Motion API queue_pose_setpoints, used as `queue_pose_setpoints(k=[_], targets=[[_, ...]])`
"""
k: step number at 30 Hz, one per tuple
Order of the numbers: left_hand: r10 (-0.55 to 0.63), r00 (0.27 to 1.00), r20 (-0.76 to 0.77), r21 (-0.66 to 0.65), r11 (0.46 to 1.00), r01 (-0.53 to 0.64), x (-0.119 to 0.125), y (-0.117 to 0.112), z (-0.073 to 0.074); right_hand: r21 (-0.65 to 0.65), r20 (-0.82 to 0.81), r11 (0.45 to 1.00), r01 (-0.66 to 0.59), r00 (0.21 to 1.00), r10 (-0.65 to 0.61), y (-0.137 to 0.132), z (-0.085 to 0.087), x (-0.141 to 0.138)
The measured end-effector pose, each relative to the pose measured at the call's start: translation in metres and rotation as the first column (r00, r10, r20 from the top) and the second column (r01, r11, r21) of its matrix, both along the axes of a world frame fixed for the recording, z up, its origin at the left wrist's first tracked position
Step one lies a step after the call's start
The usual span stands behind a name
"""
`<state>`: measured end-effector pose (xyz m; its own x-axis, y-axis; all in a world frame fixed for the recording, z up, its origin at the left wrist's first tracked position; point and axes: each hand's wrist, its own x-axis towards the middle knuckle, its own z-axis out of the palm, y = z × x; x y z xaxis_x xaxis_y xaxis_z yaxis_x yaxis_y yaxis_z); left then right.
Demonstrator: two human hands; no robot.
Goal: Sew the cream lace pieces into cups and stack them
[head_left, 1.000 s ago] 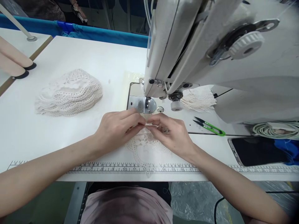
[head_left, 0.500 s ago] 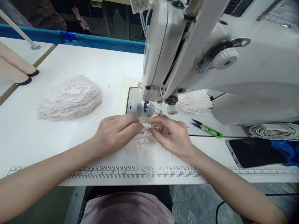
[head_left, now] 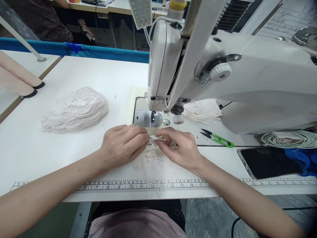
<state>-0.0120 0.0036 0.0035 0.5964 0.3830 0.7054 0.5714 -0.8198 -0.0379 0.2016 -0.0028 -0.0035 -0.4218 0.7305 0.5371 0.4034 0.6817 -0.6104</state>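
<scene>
A cream lace piece (head_left: 151, 162) lies on the white table in front of a white sewing machine (head_left: 223, 76). My left hand (head_left: 121, 145) and my right hand (head_left: 180, 148) meet over its far edge, fingers pinched together on a small folded strip of the lace (head_left: 157, 138). The pinch sits just in front of the metal needle plate (head_left: 146, 118) and the presser foot (head_left: 153, 116). Both wrists rest near the lace. The lower part of the lace hangs over the printed ruler (head_left: 138, 186) at the table's front edge.
A stack of lace pieces (head_left: 75, 109) sits at the left; another stack (head_left: 203, 111) lies behind the machine arm. Green thread snips (head_left: 218, 138) and a dark phone (head_left: 268, 162) lie to the right. A coil of white cord (head_left: 289, 138) is at far right.
My view has tilted up a little, so everything sits lower in the picture. Both hands stay pinched on the lace edge before the needle plate.
</scene>
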Motion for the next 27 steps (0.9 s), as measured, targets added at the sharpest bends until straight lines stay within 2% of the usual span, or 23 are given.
queue_pose_setpoints(k=[7,11,13,14,16,18,20,21,24,27], targets=[[-0.001,0.999,-0.044,-0.020,1.000,0.000,0.001,-0.001,0.002,-0.001,0.032,1.000,-0.023,0.999,0.023,-0.001,0.003,0.000],[-0.039,0.998,-0.057,-0.007,0.999,0.039,0.000,0.000,0.002,-0.013,0.035,1.000,-0.014,0.999,0.014,-0.001,0.002,0.001],[-0.053,0.997,-0.057,-0.023,0.998,0.052,-0.001,-0.001,0.001,0.072,0.069,0.997,-0.003,0.998,-0.002,0.001,0.001,0.002],[-0.049,0.997,-0.051,-0.044,0.998,0.047,-0.001,-0.001,0.001,0.162,0.101,0.987,0.000,0.995,-0.017,0.002,0.001,0.003],[-0.031,0.999,-0.024,-0.109,0.994,0.028,0.000,-0.003,0.000,0.402,0.175,0.915,-0.011,0.982,-0.065,0.003,0.002,0.004],[-0.012,1.000,0.009,-0.180,0.983,0.013,0.001,-0.005,0.000,0.610,0.244,0.789,-0.071,0.964,-0.102,0.003,0.006,0.006],[-0.007,0.999,0.037,-0.212,0.977,0.014,0.003,-0.006,0.000,0.710,0.312,0.688,-0.150,0.943,-0.116,0.002,0.011,0.007],[-0.007,0.999,0.048,-0.211,0.977,0.017,0.004,-0.006,0.000,0.731,0.340,0.657,-0.182,0.933,-0.120,0.001,0.013,0.007],[-0.011,0.996,0.085,-0.221,0.975,0.030,0.005,-0.006,0.000,0.745,0.378,0.630,-0.220,0.917,-0.126,-0.002,0.016,0.008],[0.004,0.990,0.138,-0.339,0.940,0.044,0.005,-0.007,0.003,0.706,0.365,0.676,-0.212,0.927,-0.090,-0.002,0.018,0.009]])
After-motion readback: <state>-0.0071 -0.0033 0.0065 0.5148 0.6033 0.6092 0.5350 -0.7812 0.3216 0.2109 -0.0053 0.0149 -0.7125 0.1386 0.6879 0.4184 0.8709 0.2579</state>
